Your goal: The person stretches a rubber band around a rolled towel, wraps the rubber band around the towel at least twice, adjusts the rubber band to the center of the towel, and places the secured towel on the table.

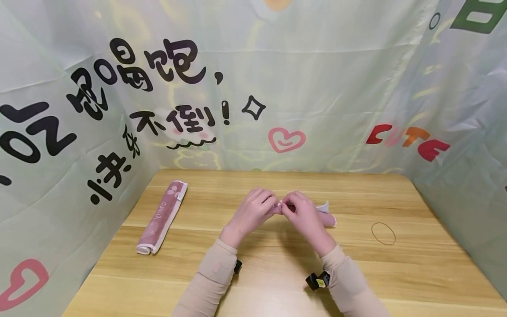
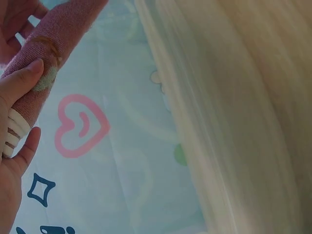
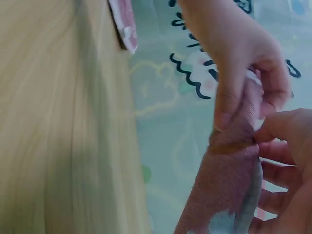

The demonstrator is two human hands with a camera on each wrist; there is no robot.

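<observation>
A rolled pink towel [image 1: 327,219] with a white edge is between both hands above the table. My left hand [image 1: 252,212] grips one end of it, with the thumb laid along the roll in the left wrist view. A brown rubber band [image 3: 231,147] circles the roll close to the left thumb. At that band, my right hand [image 1: 304,216] pinches with thumb and forefinger at the towel's side, its other fingers bent behind the roll. In the head view the hands hide much of the towel, and a loose pale flap stands up beyond the right hand.
Another rolled pink towel [image 1: 162,218] with white trim lies at the table's left. To the right, a loose rubber band [image 1: 383,233] rests on the wooden table [image 1: 269,281]. Printed cloth walls [image 1: 336,101] enclose the back and sides.
</observation>
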